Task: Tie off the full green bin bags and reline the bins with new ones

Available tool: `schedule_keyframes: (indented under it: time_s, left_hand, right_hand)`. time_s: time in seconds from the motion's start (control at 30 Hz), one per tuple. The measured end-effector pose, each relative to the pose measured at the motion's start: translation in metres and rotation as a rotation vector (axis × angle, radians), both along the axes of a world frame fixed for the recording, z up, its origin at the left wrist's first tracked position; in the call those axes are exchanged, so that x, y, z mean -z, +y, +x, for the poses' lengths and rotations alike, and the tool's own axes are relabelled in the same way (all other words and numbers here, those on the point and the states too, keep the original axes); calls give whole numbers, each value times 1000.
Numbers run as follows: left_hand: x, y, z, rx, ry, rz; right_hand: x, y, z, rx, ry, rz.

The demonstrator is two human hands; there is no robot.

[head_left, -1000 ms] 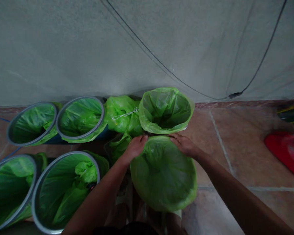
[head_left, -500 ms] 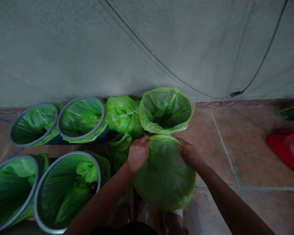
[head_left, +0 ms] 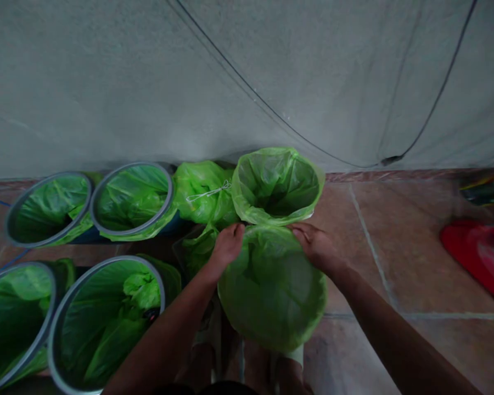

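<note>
A translucent green plastic bag (head_left: 274, 291) hangs in front of my legs, spread wide into a round shape. My left hand (head_left: 229, 242) grips its far edge on the left, and my right hand (head_left: 314, 246) grips the same edge on the right, with the fingers partly hidden. Just beyond my hands stands a bin lined with a similar green bag (head_left: 278, 184), the bag folded over its rim. Whether a bin is inside the bag I hold cannot be made out.
Left of me stand several grey-rimmed bins (head_left: 132, 198) with green liners. Beside them lies a green bag tied with white string (head_left: 203, 192). A dark cable (head_left: 271, 107) hangs along the wall. On the tiled floor at right is a red object (head_left: 475, 255).
My hands have moved a little apart along the bag's edge, and the bag's mouth looks rounder and more stretched. The view has shifted slightly to the right.
</note>
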State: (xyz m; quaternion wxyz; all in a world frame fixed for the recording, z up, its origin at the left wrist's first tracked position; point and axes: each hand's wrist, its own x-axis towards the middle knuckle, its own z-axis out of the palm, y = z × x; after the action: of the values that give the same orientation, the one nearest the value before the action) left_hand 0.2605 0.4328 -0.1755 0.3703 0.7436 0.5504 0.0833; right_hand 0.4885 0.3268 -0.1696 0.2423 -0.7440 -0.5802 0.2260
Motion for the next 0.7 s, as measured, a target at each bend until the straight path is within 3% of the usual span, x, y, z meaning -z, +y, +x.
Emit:
schedule_keyframes:
  time_s: [0.07, 0.17, 0.3, 0.4, 0.57, 0.7]
  left_hand:
    - [4, -10, -3, 92, 86, 5]
    - [8, -26, -17, 209, 188, 104]
    - [6, -36, -35, 383, 268, 167]
    - [-2, -34, -40, 421, 227, 161]
    - [-14, -15, -16, 292, 82, 93]
    - [-8, -2, 10, 383, 151, 0]
  right_hand:
    - [9, 6, -5, -8, 15, -55]
    - [18, -10, -11, -3, 52, -122]
    - [17, -40, -14, -47, 69, -229]
    - [12, -44, -12, -46, 14, -226]
    - [1, -12, -13, -69, 94, -65]
    - [7, 11, -23, -221, 164, -113]
